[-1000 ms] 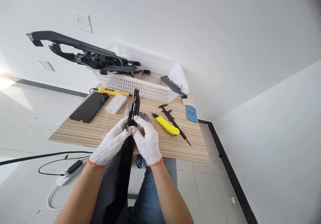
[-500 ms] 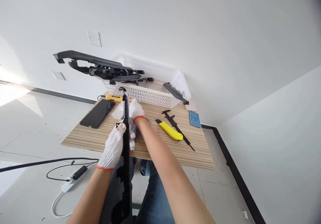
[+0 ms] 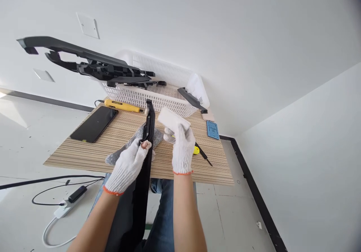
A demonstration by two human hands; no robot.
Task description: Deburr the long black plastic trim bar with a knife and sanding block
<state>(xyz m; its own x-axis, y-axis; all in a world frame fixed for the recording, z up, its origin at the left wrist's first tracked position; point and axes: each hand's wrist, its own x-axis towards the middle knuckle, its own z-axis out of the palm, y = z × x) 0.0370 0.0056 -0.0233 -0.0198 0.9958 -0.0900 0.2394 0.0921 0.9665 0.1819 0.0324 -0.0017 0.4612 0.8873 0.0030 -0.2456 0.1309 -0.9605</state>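
Both hands wear white knit gloves with orange cuffs. My left hand (image 3: 129,163) is closed round a long black plastic part (image 3: 143,180), which stands lengthwise over the table's front edge, its narrow curved end toward the basket. A bare thumb tip shows through that glove. Raised over the table, my right hand (image 3: 182,143) grips a flat white block (image 3: 172,119) between thumb and fingers. Behind the black part a grey cloth (image 3: 115,158) lies on the table. A yellow cutter (image 3: 196,150) and a black caliper (image 3: 203,155) are partly hidden behind my right hand.
On the striped table (image 3: 76,158) lie a black phone (image 3: 94,124), a yellow pen-like tool (image 3: 122,105) and a blue card (image 3: 212,129). Behind them a white basket (image 3: 169,103) holds several black parts (image 3: 98,69), some jutting far left. A power strip (image 3: 63,208) rests on the floor.
My right hand has lifted the white block off the table and moved right. The black part has turned in my left hand. More of the grey cloth shows, and the view has shifted.
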